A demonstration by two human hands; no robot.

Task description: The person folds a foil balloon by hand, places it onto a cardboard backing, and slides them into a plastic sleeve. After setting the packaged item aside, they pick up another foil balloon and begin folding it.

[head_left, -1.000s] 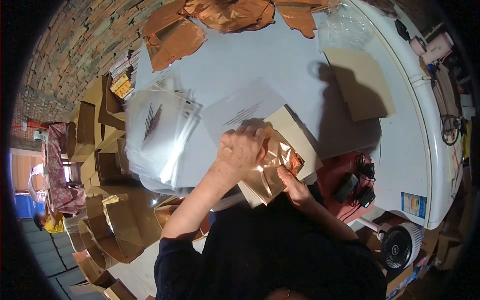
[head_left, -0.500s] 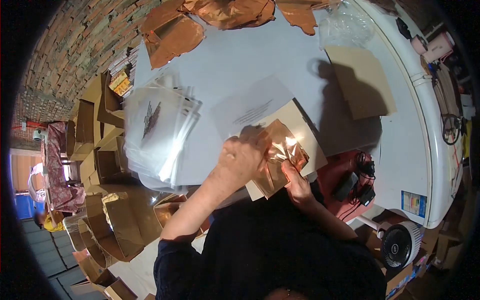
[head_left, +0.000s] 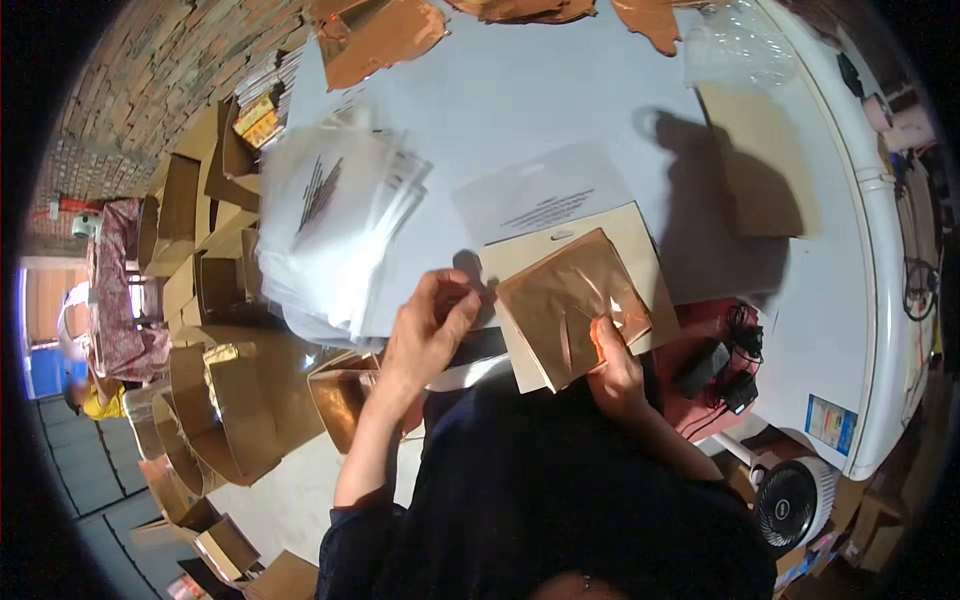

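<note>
A stack of copper-coloured foil sheets (head_left: 570, 300) lies over a cream card (head_left: 640, 240) with a small slot near its top edge. My right hand (head_left: 618, 378) grips both at the lower right edge, thumb on top of the foil; its fingers underneath are hidden. The thumb's tip looks bright orange. To the left of the card, my left hand (head_left: 428, 335) is loosely curled, thumb and fingers apart, with nothing visible in it. Beyond the card lies a clear plastic bag (head_left: 545, 190) with printed text, flat on the white table (head_left: 540, 100).
A pile of clear bags (head_left: 320, 230) occupies the table's left. Crumpled copper foil (head_left: 385, 40) is at the far edge. At right are a brown cardboard sheet (head_left: 760, 165), black adapters (head_left: 705, 370) on a red surface and a fan (head_left: 790, 500). Cardboard boxes (head_left: 240, 410) stand at left.
My left hand has come off the foil and moved left. The foil now lies flatter and squarer over the card, still under my right thumb. The view has shifted slightly.
</note>
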